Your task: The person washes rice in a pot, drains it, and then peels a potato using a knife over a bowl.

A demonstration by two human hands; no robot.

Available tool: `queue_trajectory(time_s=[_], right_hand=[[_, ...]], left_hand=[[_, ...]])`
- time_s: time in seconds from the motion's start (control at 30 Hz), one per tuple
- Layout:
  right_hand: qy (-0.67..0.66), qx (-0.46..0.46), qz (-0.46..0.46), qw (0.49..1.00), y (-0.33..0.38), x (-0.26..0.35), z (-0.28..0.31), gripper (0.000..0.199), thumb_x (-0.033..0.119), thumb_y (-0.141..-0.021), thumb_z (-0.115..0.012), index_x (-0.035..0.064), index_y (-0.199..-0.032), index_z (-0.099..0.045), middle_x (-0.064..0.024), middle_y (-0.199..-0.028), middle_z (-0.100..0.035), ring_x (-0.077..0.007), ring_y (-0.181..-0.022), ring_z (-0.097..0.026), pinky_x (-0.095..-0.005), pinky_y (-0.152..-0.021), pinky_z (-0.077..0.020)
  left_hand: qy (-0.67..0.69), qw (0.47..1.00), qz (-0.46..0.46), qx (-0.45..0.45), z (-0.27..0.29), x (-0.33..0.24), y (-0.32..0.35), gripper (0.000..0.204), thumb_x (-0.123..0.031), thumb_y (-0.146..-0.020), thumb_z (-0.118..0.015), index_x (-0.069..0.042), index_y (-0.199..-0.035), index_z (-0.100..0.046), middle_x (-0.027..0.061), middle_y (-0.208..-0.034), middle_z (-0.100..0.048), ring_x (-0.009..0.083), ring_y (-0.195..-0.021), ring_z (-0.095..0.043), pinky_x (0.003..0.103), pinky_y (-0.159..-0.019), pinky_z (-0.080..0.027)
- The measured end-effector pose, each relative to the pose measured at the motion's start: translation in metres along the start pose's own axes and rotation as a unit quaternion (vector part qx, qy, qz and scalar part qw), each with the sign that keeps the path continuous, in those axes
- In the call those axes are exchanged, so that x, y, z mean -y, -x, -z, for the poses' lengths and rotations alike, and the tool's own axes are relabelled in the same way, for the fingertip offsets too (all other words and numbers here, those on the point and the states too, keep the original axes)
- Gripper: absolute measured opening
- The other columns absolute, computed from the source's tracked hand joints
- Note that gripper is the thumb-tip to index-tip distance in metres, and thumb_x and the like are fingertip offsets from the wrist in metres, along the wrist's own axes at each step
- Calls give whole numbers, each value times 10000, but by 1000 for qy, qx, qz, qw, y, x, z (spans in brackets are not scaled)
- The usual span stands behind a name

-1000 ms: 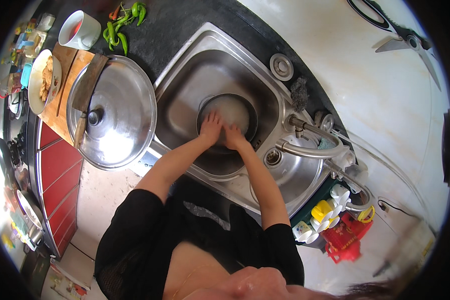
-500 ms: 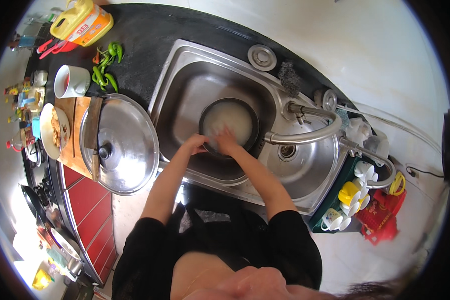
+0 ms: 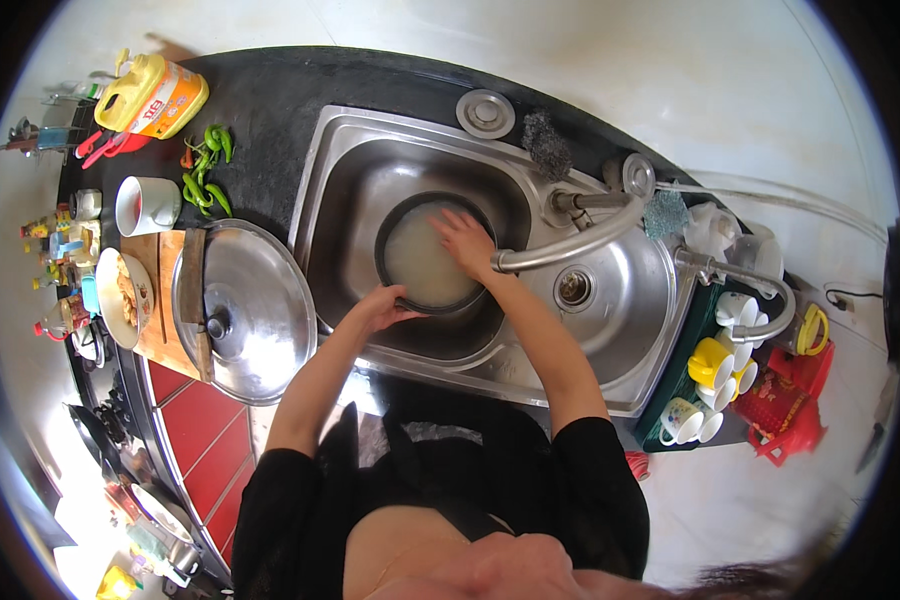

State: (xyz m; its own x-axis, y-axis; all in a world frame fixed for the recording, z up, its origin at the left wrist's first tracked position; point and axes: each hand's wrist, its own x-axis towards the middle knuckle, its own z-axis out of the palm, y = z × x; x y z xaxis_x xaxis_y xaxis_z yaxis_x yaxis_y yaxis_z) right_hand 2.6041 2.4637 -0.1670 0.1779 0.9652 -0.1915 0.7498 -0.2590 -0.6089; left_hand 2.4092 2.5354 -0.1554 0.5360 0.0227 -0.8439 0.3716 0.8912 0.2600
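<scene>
A round dark pot [image 3: 381,246] stands in the large basin of the steel sink [image 3: 342,165]. Cloudy whitish water [image 3: 413,262] fills much of it, and what lies at the bottom cannot be made out. My left hand [image 3: 381,306] grips the pot's near left rim, thumb on the edge and fingers against the outer wall. Over the right side of the pot, my right hand [image 3: 464,243] is spread at the water's surface, fingers apart and holding nothing. The curved faucet spout [image 3: 570,243] ends close beside my right wrist.
Left of the sink, a large steel lid [image 3: 270,320] lies with a cleaver [image 3: 192,278] across it, beside a bowl of food [image 3: 111,290]. Green chillies [image 3: 196,190] and a white mug [image 3: 160,204] are behind. Several cups [image 3: 711,363] stand in a rack at the right.
My right hand has moved from the near part of the water toward the far right side, its fingers now spread. My left hand still grips the rim. The whole view has shifted slightly.
</scene>
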Motion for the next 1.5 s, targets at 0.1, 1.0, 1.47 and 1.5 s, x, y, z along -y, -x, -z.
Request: queue_trajectory(time_s=[0.1, 1.0, 1.47, 1.5], right_hand=[[88, -44, 20, 995, 8, 22, -9, 464, 151, -767, -542, 214, -1215, -437, -84, -1281, -382, -321, -1139, -374, -410, -933, -343], [-845, -38, 41, 533, 21, 83, -8, 364, 263, -883, -422, 33, -1159, -482, -85, -1148, -520, -249, -1084, -473, -386, -919, -391], [-953, 61, -138, 263, 19, 100, -27, 245, 166, -843, -490, 2, -1019, -533, -111, -1006, -548, -270, -991, -506, -400, -900, -405], [-951, 64, -143, 267, 19, 103, -27, 241, 161, -842, -488, 1, -1017, -533, -113, -1007, -548, -266, -988, -507, -395, -899, -407]], left_hand=[[-4, 1000, -28, 2, -4, -2, 20, 322, 3, -796, -378, 94, -1104, -393, 238, -1020, -520, 346, -895, -568, 408, -764, -521], [60, 982, 69, -165, -55, -7, 246, 349, 5, -806, -394, 118, -1132, -345, 265, -1132, -392, 398, -1020, -490, 369, -833, -497], [98, 971, 93, -198, -63, 6, 273, 328, 34, -768, -404, 132, -1076, -349, 279, -1048, -448, 385, -953, -533, 341, -788, -526], [101, 970, 94, -201, -64, 6, 275, 325, 32, -769, -404, 132, -1074, -352, 279, -1049, -448, 384, -954, -534, 339, -784, -527]])
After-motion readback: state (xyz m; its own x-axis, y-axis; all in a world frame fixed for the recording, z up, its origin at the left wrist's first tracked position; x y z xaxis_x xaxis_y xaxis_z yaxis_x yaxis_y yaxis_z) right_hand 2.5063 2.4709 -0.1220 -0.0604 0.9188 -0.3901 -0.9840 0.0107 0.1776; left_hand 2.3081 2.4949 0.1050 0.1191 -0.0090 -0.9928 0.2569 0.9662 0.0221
